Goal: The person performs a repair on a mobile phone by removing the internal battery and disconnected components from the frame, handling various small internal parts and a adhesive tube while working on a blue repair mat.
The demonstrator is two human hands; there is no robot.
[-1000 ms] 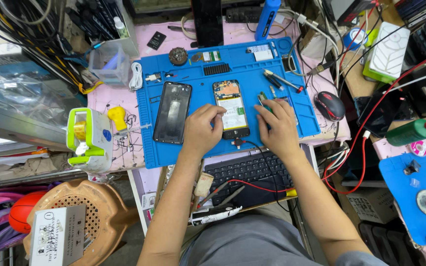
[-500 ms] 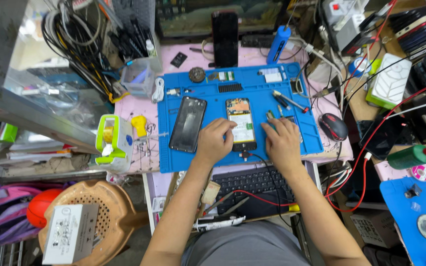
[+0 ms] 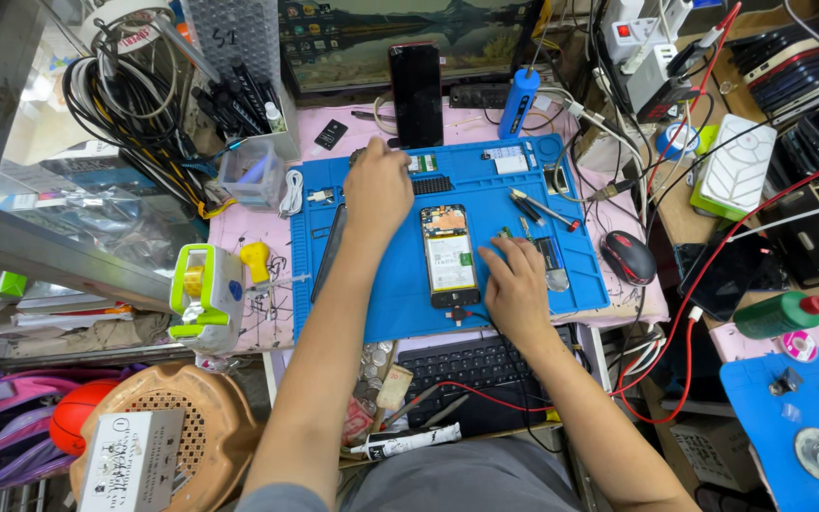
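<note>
Left hand point(image 3: 378, 187) upper centre over blue mat point(image 3: 381, 294), grip unclear. Right hand point(image 3: 516, 287) centre, fingers spread, empty, beside opened phone point(image 3: 449, 256).

head cam | above the bench, facing steeply down | mid-range, arm's reach | blue mat point(image 3: 400, 284) centre, keyboard point(image 3: 471, 374) at 6 o'clock, monitor point(image 3: 400, 38) at 12 | single view, nothing shared

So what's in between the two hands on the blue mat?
The head view shows an opened phone lying flat on the blue mat between the left hand and the right hand. The right hand's fingertips rest beside it.
</note>
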